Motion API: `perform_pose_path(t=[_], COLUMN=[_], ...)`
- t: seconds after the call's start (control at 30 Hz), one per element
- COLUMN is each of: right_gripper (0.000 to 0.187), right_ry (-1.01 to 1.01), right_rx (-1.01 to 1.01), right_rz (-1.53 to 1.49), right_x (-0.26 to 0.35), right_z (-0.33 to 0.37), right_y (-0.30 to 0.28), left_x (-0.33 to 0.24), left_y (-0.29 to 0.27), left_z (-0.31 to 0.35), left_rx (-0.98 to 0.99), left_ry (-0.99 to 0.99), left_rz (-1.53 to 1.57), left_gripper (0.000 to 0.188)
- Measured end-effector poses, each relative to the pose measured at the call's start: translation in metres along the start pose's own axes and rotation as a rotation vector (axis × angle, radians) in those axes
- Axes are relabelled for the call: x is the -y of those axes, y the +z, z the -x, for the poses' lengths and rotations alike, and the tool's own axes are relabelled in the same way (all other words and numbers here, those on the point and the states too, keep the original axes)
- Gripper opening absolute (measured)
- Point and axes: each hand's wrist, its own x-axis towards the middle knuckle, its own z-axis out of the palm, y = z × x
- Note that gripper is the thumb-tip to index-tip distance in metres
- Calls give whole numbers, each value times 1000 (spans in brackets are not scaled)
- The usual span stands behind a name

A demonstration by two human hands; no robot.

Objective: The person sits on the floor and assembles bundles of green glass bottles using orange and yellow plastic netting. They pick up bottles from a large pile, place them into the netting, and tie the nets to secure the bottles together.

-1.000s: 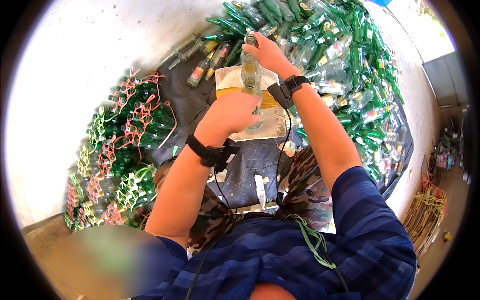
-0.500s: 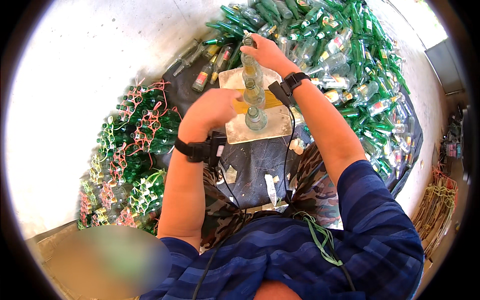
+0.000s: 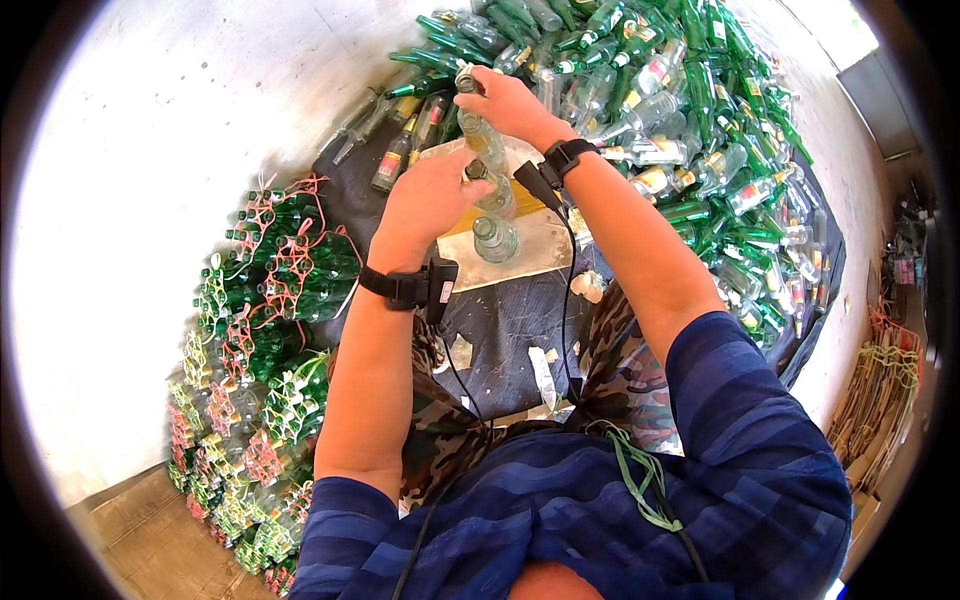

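Clear glass bottles stand in a row, running away from me, on a pale worn board (image 3: 535, 262) with a yellow band across it. My right hand (image 3: 508, 105) has its fingers round the neck of the farthest bottle (image 3: 466, 82). Closer to me, the thumb and fingers of my left hand (image 3: 432, 195) close about the neck of another clear bottle (image 3: 476, 172), whose body is partly hidden. The nearest bottle (image 3: 496, 240) stands upright near the middle of the board, untouched. Both wrists wear black straps with small devices.
A large heap of loose green and clear bottles (image 3: 690, 130) fills the far and right side. To the left stand bundles of green bottles (image 3: 310, 265) tied with pink and yellow cord. Paper scraps (image 3: 542, 375) lie on the dark sheet (image 3: 500, 335); flattened cardboard (image 3: 878, 400) is stacked far right.
My left hand has moved forward and closed on a bottle neck. My right hand still holds the farthest bottle's neck. The view has shifted slightly.
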Motion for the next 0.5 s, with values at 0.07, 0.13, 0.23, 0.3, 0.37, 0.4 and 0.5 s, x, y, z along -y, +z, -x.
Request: perform_pose_path(t=[0.07,0.13,0.23,0.3,0.37,0.4,0.5], right_gripper=[41,41,41,40,40,40,41], right_ry=[-22,-26,-26,-48,-48,-49,-61], right_rx=[-16,-25,-28,-36,-30,-27,-43], right_rz=[3,8,22,36,21,15,12], right_x=[1,3,4,3,3,3,6], right_z=[0,0,0,2,2,2,2], right_y=[1,1,2,2,3,2,3], left_x=[-1,-3,-3,-2,-1,-1,-2], left_y=[-1,-2,-5,-6,-6,-6,-8], left_z=[-1,-2,0,1,2,2,6], left_rx=[-12,4,-5,-19,-12,-13,20], left_ry=[40,38,70,106,119,130,102], left_rz=[6,28,68,78,61,67,47], left_gripper=[39,36,33,34,38,37,36])
